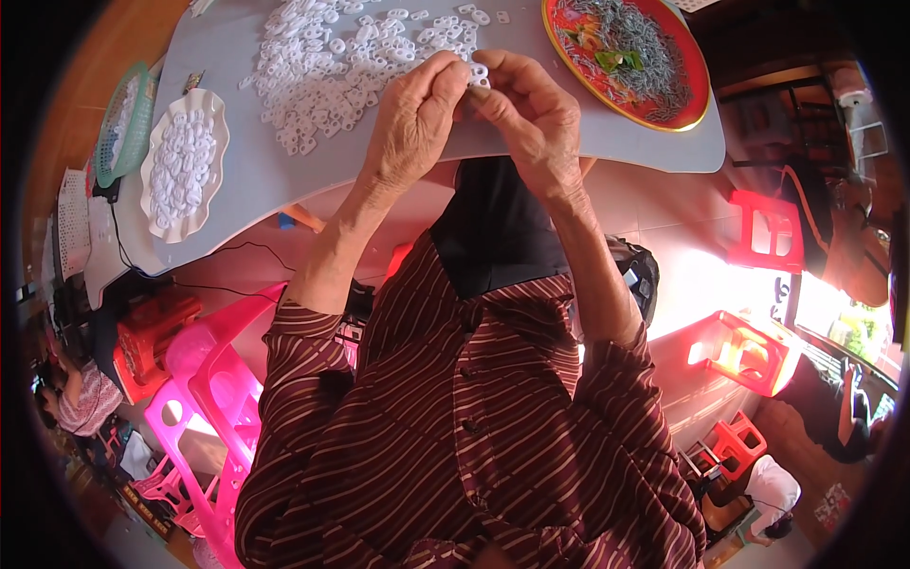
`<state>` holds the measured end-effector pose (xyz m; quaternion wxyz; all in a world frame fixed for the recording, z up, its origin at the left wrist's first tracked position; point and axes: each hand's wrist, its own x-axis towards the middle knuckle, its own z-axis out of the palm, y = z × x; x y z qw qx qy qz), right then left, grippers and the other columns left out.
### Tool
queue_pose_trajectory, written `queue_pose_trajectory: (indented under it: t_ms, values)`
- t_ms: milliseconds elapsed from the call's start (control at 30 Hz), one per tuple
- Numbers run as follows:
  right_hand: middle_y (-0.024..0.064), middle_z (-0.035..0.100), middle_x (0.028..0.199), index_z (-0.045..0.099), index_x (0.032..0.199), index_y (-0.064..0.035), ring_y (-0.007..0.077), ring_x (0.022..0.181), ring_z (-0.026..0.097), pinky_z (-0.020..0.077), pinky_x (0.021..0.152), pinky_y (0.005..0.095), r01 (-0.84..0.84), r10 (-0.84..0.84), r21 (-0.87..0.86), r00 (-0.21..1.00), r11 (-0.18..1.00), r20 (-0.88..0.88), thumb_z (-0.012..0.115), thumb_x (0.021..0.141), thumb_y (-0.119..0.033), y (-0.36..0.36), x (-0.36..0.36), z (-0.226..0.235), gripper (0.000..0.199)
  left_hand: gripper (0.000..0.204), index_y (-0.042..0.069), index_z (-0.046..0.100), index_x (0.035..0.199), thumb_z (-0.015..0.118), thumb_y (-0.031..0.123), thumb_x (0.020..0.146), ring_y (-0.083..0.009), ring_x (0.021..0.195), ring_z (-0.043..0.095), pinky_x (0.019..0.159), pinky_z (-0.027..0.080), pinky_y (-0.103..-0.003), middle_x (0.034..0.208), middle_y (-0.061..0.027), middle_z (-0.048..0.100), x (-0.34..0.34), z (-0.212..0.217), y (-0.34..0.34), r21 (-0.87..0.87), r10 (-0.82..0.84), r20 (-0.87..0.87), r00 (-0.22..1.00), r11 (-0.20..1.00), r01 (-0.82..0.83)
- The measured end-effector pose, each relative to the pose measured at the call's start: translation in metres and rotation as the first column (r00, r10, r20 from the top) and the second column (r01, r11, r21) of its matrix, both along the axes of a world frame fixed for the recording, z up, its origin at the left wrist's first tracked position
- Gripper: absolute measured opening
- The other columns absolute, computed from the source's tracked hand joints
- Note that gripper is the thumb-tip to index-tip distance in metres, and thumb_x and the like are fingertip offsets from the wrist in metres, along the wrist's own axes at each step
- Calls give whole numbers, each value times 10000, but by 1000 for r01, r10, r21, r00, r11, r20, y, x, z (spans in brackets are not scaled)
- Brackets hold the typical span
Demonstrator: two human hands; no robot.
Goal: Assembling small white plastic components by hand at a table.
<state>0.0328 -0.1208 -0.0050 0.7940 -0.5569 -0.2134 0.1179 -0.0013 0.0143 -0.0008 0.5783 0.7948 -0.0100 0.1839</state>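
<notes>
My left hand (pixel 415 119) and my right hand (pixel 538 121) meet above the table's near edge. A small white plastic piece with holes (pixel 479 72) sits between the thumb and forefinger of my right hand. Against its left side my left hand is closed, thumb pressed to the fingers; whatever lies in that pinch is hidden. Just beyond my hands spreads a heap of similar loose white pieces (pixel 322 71). To the right, a round red tray with a yellow rim (pixel 700 100) bears many small grey metal parts (pixel 645 57), perhaps screws, and a green-and-yellow object (pixel 618 61).
On the grey table (pixel 248 175), a scalloped white dish (pixel 223 133) full of white oval pieces stands left, beside a green basket (pixel 144 128). A pink chair (pixel 223 389) and cables are at lower left. Red stools (pixel 749 353) and other people (pixel 773 488) are farther off.
</notes>
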Motion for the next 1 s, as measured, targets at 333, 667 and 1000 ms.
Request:
queue_pose_trajectory:
  t_ms: [333,667,1000]
  values:
    - [42,589,790,521,1071,57,96,716,588,494,657,227,78,-24,-231,974,970,227,630,846,-32,-1,4,-12,265,230,-1,540,892,476,218,922,-111,587,474,566,417,-262,626,-48,489,0,2,2,-68,-62,-94,994,996,56]
    - [79,630,734,516,947,26,126,664,611,488,605,242,217,-114,-246,920,945,374,588,834,33,4,-5,-4,134,231,-6,509,848,456,210,913,-133,563,383,541,386,-288,604,-84,404,0,2,4,11,-61,-78,995,998,62]
    - [79,632,715,516,908,22,132,659,620,490,580,244,267,-137,-225,874,937,467,601,852,-4,6,-7,-6,105,317,11,515,782,430,296,891,-115,606,411,568,337,-270,602,-34,434,-2,12,7,-36,-194,-126,973,981,191]
